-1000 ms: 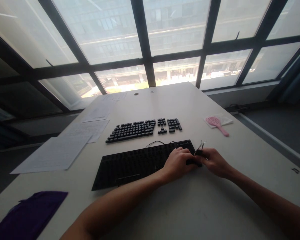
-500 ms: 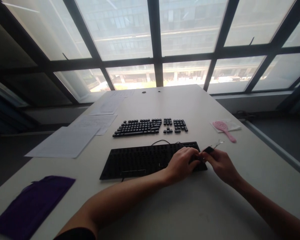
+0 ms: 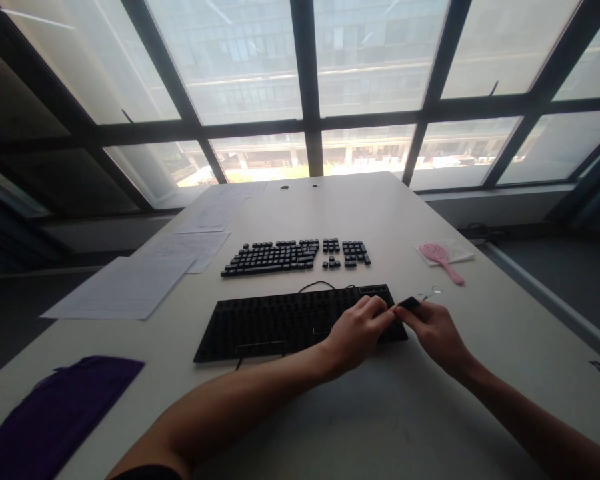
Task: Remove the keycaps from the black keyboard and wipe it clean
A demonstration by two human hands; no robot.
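A black keyboard base (image 3: 275, 317) lies in front of me with its keycaps off. My left hand (image 3: 357, 330) is over its right end, fingers bent and pinched together; whatever they hold is hidden. Close beside those fingertips, my right hand (image 3: 437, 330) grips a keycap puller (image 3: 409, 304) between thumb and fingers. The puller's black body points toward my left fingertips, and its thin wire ends stick out up and to the right. Behind the base, loose black keycaps (image 3: 270, 258) stand in rows in a keyboard layout.
A pink hairbrush (image 3: 437, 255) lies on a clear plastic bag (image 3: 463, 252) to the right. White paper sheets (image 3: 115, 287) spread along the left side of the white table (image 3: 350, 213). Near the front left lies a purple cloth bag (image 3: 65, 413). A cable (image 3: 317, 284) runs behind the base.
The whole view has shifted slightly. My left fingers have drawn closer together at the puller's black end. My right hand keeps its grip on the puller.
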